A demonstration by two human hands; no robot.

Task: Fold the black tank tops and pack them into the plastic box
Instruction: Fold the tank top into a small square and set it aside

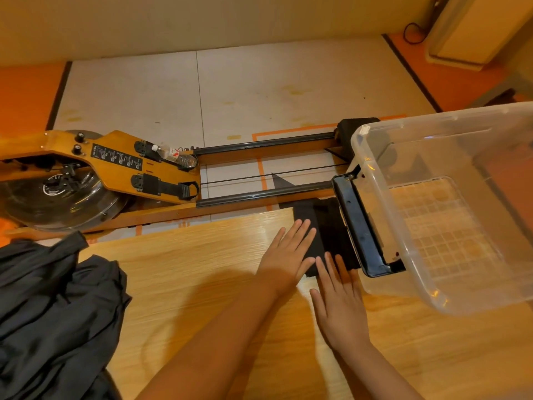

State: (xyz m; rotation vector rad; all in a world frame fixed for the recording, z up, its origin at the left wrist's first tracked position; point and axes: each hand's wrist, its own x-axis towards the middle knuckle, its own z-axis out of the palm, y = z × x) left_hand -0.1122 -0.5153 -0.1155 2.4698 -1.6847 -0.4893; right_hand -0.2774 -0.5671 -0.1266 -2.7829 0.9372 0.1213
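Your forearms reach forward from the bottom edge over a wooden worktop (202, 269). At far left lies a loose pile of black tank tops (54, 307), not yet folded. Toward the right, your left hand (288, 251) and right hand (339, 301) lie flat, fingers straight, gripping nothing, with fingertips pressing a folded top (328, 226) that sits against the end of an empty clear plastic box (467, 295). You seem to be smoothing the last fold. Next you would need to lift the bundle without letting it spring open and lay it flat inside the box. Beyond the worktop, a wooden rowing machine (101, 166) carrying a water bottle (174, 155) stands on a pale floor (259, 90) edged in orange.
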